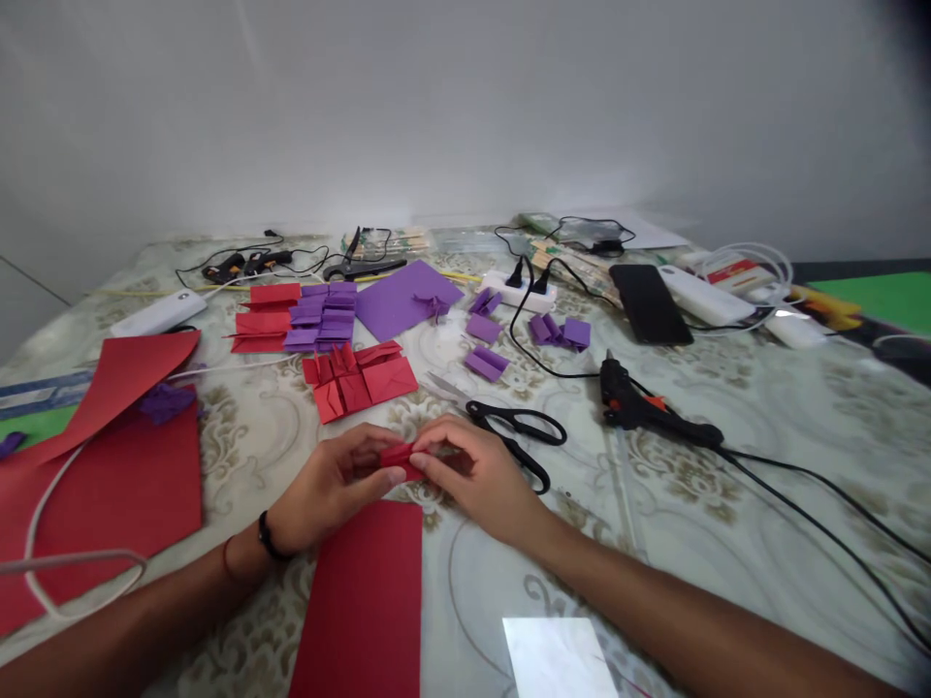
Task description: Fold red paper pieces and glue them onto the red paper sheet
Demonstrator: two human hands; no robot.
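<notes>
My left hand (331, 485) and my right hand (476, 475) meet over the table's middle, both pinching a small folded red paper piece (402, 459) between fingertips. A red paper sheet (368, 601) lies just below them. Black-handled scissors (509, 427) rest right behind my right hand. A pile of folded red pieces (360, 378) sits beyond my left hand.
Folded purple pieces (324, 315) and a purple sheet (403, 296) lie further back. A black glue gun (640, 402) with its cable is at the right, a black phone (650, 302) and power strip (520, 289) behind. Large red sheets (109, 465) cover the left.
</notes>
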